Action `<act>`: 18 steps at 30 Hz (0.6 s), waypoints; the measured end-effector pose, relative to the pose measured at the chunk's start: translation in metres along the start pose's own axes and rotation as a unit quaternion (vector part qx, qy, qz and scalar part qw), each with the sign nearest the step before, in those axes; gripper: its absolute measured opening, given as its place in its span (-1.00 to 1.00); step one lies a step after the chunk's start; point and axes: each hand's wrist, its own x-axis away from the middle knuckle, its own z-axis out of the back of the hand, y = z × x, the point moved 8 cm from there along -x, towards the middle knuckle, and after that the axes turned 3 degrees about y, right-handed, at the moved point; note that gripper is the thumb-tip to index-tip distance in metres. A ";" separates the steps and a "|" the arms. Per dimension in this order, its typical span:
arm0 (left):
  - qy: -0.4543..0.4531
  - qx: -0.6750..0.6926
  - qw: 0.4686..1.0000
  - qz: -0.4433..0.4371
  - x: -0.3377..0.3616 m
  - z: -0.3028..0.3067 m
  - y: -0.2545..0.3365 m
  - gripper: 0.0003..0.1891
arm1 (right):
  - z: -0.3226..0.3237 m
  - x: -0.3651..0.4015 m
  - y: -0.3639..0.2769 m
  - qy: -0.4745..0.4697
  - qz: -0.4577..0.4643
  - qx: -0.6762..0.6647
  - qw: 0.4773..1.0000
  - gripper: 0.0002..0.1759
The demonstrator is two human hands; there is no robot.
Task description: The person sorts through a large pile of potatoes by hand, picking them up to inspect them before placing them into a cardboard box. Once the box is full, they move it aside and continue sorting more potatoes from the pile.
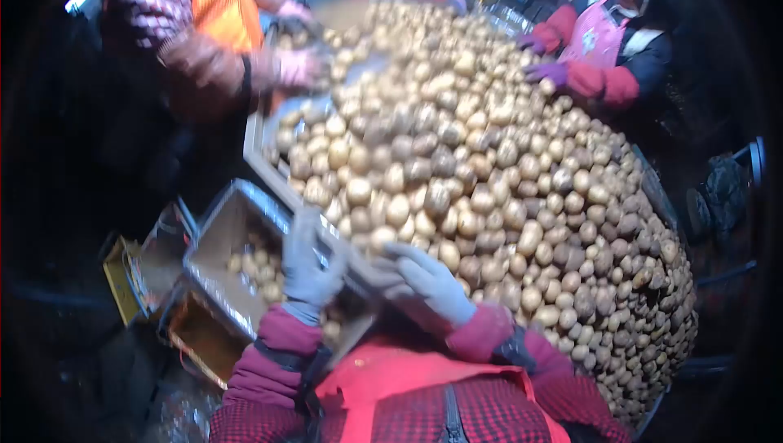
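Note:
A large heap of potatoes point(481, 198) covers the work table in front of me. My left hand point(310, 272), in a grey glove, is at the table's raised metal edge point(281, 186), above a bin. Its thumb stands apart from the fingers, and I see nothing between them. My right hand point(436, 280), also gloved in grey, reaches left over the near edge of the heap, beside the nearest potatoes. Its fingers are stretched out and somewhat blurred; no potato shows in its grip, though the palm side is hidden.
Below the edge at left stands a lined bin point(216, 239) with several potatoes inside, beside a brown box point(204, 325) and a yellow-sided container point(122, 280). A co-worker in an orange vest point(224, 2) works at upper left, another with purple gloves point(550, 74) at upper right.

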 end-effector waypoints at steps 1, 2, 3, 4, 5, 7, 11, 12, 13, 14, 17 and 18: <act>-0.068 -0.028 0.997 -0.031 -0.019 -0.020 0.014 -0.11 | 0.018 0.006 -0.013 0.028 0.022 0.001 0.999 -0.44; -0.087 -0.052 0.993 -0.060 -0.034 -0.039 0.028 -0.07 | 0.031 0.014 -0.029 0.053 0.048 0.031 0.997 -0.44; -0.104 -0.078 0.988 -0.087 -0.054 -0.060 0.040 -0.02 | 0.044 0.019 -0.043 0.079 0.075 0.058 0.992 -0.44; -0.117 -0.094 0.985 -0.086 -0.074 -0.078 0.049 -0.02 | 0.058 0.023 -0.048 0.094 0.096 0.038 0.990 -0.44; -0.133 -0.111 0.982 -0.078 -0.088 -0.094 0.053 -0.01 | 0.073 0.026 -0.047 0.108 0.109 0.015 0.988 -0.43; -0.158 -0.134 0.976 -0.061 -0.122 -0.125 0.052 -0.03 | 0.099 0.023 -0.042 0.056 0.134 -0.082 0.986 -0.41; -0.233 -0.207 0.947 -0.082 -0.141 -0.151 0.051 -0.07 | 0.112 0.032 -0.053 0.115 0.103 -0.108 0.982 -0.34; -0.214 -0.218 0.947 -0.094 -0.138 -0.154 0.049 -0.08 | 0.114 0.031 -0.055 0.094 0.105 -0.124 0.982 -0.37; -0.200 -0.233 0.946 -0.106 -0.135 -0.157 0.045 -0.09 | 0.111 0.028 -0.055 0.074 0.104 -0.146 0.981 -0.39; -0.197 -0.226 0.948 -0.103 -0.135 -0.160 0.040 -0.10 | 0.106 0.032 -0.065 0.141 0.108 -0.002 0.984 -0.43; -0.162 -0.281 0.942 -0.087 -0.153 -0.166 0.050 -0.04 | 0.112 0.019 -0.064 0.086 0.109 -0.107 0.985 -0.43; -0.148 -0.284 0.944 -0.082 -0.169 -0.172 0.047 -0.03 | 0.114 0.021 -0.064 0.083 0.109 -0.126 0.983 -0.41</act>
